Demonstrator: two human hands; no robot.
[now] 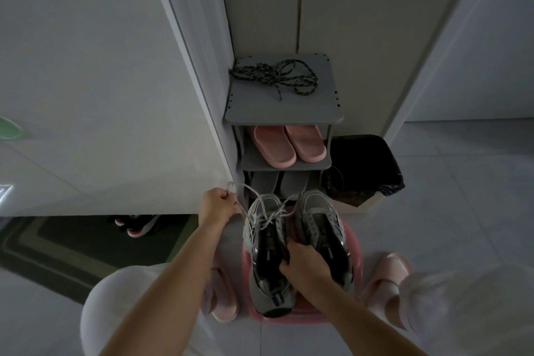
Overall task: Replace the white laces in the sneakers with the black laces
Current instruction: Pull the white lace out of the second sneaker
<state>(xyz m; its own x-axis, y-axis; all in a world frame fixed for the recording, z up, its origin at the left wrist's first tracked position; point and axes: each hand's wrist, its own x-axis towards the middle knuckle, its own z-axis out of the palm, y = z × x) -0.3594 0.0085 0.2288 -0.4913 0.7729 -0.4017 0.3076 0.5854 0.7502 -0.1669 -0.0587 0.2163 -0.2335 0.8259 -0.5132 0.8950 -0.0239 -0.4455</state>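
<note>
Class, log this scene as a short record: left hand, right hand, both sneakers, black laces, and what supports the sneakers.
left hand: grips white lace, drawn out sideways
right hand: holds laced sneaker at its opening
other sneaker: beside it, lacing unclear
black laces: heaped on shoe rack top
support: pink stool

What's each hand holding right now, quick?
Left hand: fingers curled round the white lace, held out to the side.
Right hand: grips the sneaker at its opening.
</note>
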